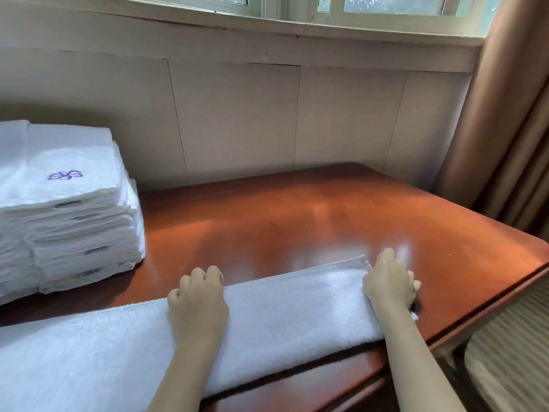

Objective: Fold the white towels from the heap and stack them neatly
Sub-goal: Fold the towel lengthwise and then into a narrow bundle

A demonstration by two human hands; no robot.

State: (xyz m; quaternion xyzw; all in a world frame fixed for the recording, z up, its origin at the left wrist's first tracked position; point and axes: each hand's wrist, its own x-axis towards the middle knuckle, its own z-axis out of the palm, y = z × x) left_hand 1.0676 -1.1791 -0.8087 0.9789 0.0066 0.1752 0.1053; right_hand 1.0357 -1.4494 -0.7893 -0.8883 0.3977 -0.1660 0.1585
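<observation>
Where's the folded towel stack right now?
Head view, far left: the folded towel stack sits on the wooden table by the wall, left of and beyond the left hand and the long towel it grips.

One white towel [282, 304], one left hand [197, 304], one right hand [389, 283], two stacks of folded towels [74, 209], one purple emblem [65, 175], one wooden table [326, 221], one curtain [505, 129].
</observation>
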